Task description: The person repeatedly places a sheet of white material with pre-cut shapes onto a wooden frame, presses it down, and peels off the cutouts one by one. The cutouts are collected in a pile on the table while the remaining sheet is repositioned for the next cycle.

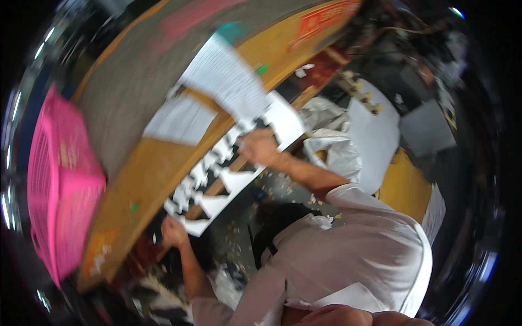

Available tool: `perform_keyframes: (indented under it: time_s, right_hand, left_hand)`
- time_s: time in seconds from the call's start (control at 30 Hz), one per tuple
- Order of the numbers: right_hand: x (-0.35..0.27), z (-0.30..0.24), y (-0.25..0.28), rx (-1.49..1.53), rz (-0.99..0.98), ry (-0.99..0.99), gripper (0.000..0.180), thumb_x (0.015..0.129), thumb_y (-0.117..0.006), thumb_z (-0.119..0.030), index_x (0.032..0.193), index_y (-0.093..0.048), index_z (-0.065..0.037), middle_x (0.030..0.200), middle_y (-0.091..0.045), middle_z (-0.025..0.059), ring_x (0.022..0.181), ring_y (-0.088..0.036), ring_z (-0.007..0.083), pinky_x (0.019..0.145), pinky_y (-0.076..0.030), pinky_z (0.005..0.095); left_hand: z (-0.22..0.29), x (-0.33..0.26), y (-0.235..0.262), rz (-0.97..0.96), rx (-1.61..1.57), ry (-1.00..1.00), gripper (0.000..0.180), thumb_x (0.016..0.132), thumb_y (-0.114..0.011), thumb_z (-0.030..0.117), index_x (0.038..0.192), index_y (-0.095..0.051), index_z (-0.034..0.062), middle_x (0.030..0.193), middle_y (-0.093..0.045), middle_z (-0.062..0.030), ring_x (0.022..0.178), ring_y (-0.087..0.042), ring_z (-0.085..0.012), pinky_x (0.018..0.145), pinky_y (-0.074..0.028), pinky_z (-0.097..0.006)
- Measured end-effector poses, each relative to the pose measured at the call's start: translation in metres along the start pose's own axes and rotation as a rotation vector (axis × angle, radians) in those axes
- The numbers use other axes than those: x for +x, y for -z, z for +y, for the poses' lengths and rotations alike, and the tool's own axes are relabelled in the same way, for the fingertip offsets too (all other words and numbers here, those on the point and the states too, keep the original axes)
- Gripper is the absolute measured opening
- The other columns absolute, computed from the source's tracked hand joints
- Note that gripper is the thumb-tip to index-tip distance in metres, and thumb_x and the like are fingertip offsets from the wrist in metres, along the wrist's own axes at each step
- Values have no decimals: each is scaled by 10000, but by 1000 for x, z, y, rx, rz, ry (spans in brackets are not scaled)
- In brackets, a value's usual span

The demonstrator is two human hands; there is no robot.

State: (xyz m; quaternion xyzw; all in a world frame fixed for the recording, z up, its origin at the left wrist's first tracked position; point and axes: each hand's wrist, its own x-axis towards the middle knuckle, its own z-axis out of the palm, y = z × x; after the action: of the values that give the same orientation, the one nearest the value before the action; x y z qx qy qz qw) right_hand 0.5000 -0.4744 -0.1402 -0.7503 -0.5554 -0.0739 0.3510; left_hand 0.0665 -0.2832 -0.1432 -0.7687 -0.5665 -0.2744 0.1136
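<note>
A long white sheet with many irregular cut-out holes [231,190] stretches at a slant along the wooden edge in front of me. My left hand [174,232] is closed on the sheet's near left end, with the fingertips partly hidden. Farther right, my right hand [260,146] lies over the sheet with its fingers curled on the cut part; motion blurs them. The sheet's uncut white end [286,122] extends beyond that hand. Dark gaps and a strip of wood show through the holes.
A grey-topped table with a wooden rim [157,163] runs diagonally ahead. Printed papers [220,76] lie on its edge. A pink plastic basket [73,190] stands at the left. To the right are a white plastic bag [340,157] and a yellow sack [405,187]. Small scraps litter the floor [234,242].
</note>
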Motion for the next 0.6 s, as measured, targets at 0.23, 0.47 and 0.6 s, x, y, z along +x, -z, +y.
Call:
perform_keyframes:
  time_s: [0.23,0.47,0.6]
  right_hand:
    - [-15,5,10,94,29,17,399,959,-717,-319,1230,-726,-26,1120,-748,222,1069,-688,418,974,-517,504]
    - [-45,-50,78,285,-109,-334,325,902,-798,-245,1149,-794,-34,1136,-734,171,1064,-702,364,933,-569,445]
    - [6,-114,38,249,-233,31,681,839,-827,-398,1431,-646,-114,1554,-494,271,1401,-486,470,1146,-453,512]
  left_hand:
    - [10,-9,19,130,-158,-88,286,970,-642,249,767,-703,57,828,-720,-183,788,-679,-419,721,-536,-540]
    - [40,-71,107,-117,-462,254,313,1038,-606,234,847,-712,10,843,-704,-200,837,-655,-408,796,-515,-508]
    - [107,-70,105,28,-709,22,170,982,-641,93,832,-675,19,823,-667,-171,798,-637,-374,745,-515,-475]
